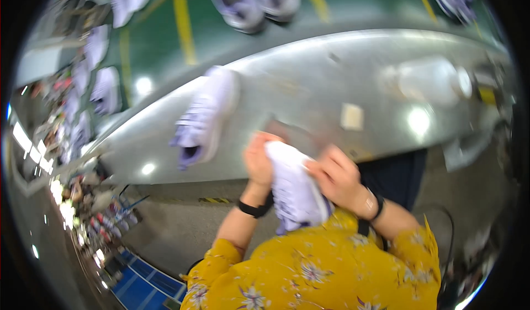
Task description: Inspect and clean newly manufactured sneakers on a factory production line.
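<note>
A white and pale purple fabric sports shoe (pixel 295 191) is held up off the worktop, close against the person's chest in the yellow flowered blouse (pixel 320 266). Lifted so near, it can be turned and looked over from both sides. The left hand (pixel 258 161) grips one side of the shoe with its fingers (pixel 255 144) curled over the upper edge. The right hand (pixel 338 177) clasps the opposite side, fingers (pixel 319 166) wrapped on the fabric. Both hands are closed on the shoe, which rests on nothing else. Each wrist wears a dark band.

A second white and purple sports shoe (pixel 203 119) lies on its own near the left end of the worktop, well apart from the hands, its opening turned toward the near edge.

The worktop is a long, curved, shiny grey metal surface (pixel 331 83) that throws back bright ceiling lights; a small pale square tag (pixel 351 116) lies near its middle. Beyond its far edge is a green floor (pixel 221 23) with yellow lines, where more pale purple shoes (pixel 256 1) stand in pairs. The picture is blurred, so finer details cannot be told.
</note>
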A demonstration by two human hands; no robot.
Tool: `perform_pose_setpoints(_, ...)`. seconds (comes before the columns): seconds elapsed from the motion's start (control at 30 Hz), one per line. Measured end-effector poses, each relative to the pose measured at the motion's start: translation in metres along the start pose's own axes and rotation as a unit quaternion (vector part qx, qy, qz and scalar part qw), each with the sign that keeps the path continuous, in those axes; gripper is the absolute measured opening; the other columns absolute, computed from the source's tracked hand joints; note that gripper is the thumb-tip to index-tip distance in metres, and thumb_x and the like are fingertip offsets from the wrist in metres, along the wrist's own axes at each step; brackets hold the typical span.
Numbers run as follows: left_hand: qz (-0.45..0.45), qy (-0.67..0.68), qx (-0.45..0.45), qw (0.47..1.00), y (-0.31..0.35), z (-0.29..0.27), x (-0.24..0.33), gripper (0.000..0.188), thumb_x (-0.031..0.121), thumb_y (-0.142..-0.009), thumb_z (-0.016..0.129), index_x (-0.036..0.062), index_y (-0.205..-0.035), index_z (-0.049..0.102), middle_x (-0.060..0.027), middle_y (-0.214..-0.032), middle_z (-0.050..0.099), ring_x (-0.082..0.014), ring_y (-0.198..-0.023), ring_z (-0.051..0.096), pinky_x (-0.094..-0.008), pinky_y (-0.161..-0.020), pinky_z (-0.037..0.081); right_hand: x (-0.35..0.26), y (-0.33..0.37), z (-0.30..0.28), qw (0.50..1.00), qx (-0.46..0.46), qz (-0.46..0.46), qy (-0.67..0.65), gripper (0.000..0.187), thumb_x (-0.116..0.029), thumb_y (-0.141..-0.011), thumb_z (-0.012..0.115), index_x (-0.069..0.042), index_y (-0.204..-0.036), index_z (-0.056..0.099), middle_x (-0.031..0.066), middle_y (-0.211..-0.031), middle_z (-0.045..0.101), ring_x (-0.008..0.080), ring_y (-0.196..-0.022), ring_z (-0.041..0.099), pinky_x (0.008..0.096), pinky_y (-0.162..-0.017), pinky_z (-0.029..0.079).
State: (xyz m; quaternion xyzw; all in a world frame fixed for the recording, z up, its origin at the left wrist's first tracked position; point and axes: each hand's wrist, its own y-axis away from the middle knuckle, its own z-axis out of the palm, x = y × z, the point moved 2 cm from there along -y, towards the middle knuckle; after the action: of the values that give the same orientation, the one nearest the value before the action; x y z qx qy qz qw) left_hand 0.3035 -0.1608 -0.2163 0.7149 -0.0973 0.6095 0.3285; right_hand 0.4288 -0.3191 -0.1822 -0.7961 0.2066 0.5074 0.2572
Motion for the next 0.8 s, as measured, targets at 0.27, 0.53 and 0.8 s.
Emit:
perform_pose_setpoints(0.27, 0.057, 0.004, 0.006, 0.998, 0.005, 0.004, -0.024, 0.039, 0.026, -0.11, 0.046, 0.0008, -0.088, 0.065, -0.0006, -0.075, 0.059, -0.0079, -0.073, 0.052, -0.0265, -0.069, 0.046, -0.018, -0.035, 0.028, 1.0, -0.008, 0.019, -0.007, 0.009, 0.003, -0.084, 0.072, -0.002, -0.092, 0.072, 0.0122, -0.08, 0.055, 0.0267, -0.067, 0.056, 0.0362, -0.06, 0.046)
perform_pose_setpoints(0.53, 0.048, -0.012, 0.026, 0.998, -0.001, -0.014, -0.024, 0.044, 0.032, -0.11, 0.046, -0.0008, -0.088, 0.065, -0.0033, -0.074, 0.062, -0.0086, -0.074, 0.054, -0.0289, -0.07, 0.047, -0.017, -0.013, 0.035, 0.995, -0.051, -0.075, 0.037, 0.009, 0.003, -0.084, 0.069, -0.001, -0.092, 0.071, 0.0141, -0.081, 0.055, 0.03, -0.072, 0.057, 0.0394, -0.064, 0.047)
perform_pose_setpoints(0.8, 0.096, -0.039, 0.066, 0.992, -0.01, -0.004, -0.024, 0.046, 0.034, -0.11, 0.045, -0.0015, -0.091, 0.068, -0.0089, -0.077, 0.067, -0.0128, -0.075, 0.057, -0.0323, -0.074, 0.049, -0.021, -0.061, 0.065, 0.995, -0.054, -0.067, 0.047, 0.005, -0.003, -0.09, 0.066, 0.001, -0.087, 0.065, 0.0141, -0.082, 0.055, 0.0318, -0.074, 0.055, 0.0416, -0.068, 0.044)
